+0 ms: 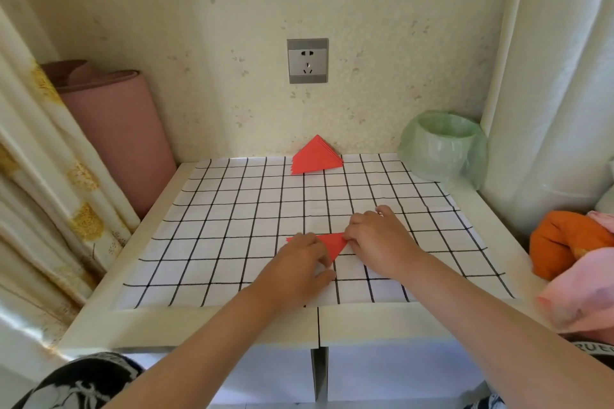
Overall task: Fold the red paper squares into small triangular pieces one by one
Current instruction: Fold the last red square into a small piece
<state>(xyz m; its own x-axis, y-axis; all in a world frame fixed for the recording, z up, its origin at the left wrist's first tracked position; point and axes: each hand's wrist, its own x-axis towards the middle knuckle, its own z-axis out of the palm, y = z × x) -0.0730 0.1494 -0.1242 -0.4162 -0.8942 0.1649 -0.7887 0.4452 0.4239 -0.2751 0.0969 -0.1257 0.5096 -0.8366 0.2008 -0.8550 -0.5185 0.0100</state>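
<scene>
**A:** Where is the piece being worked on?

**B:** The red paper triangle (335,242) lies flat on the checked cloth (232,226), near the middle of the worktop (149,322), between both hands. The stack of folded red triangles (315,158) sits well apart at the far edge, by the wall.

**A:** And the grip?

**B:** The left hand (299,259) has its fingers curled over the left part, thumb tucked at the near side. The right hand (378,239) pinches the right corner, fingers pressed together (how far the paper runs under the left hand is hidden).

**A:** How should this fold be done?

**B:** I'd judge the corners need matching exactly before any pressing. Keep one side pinned, bring the right corner across, then run a fingertip outward along the fold so the crease is sharp and the piece matches the stack.
</scene>
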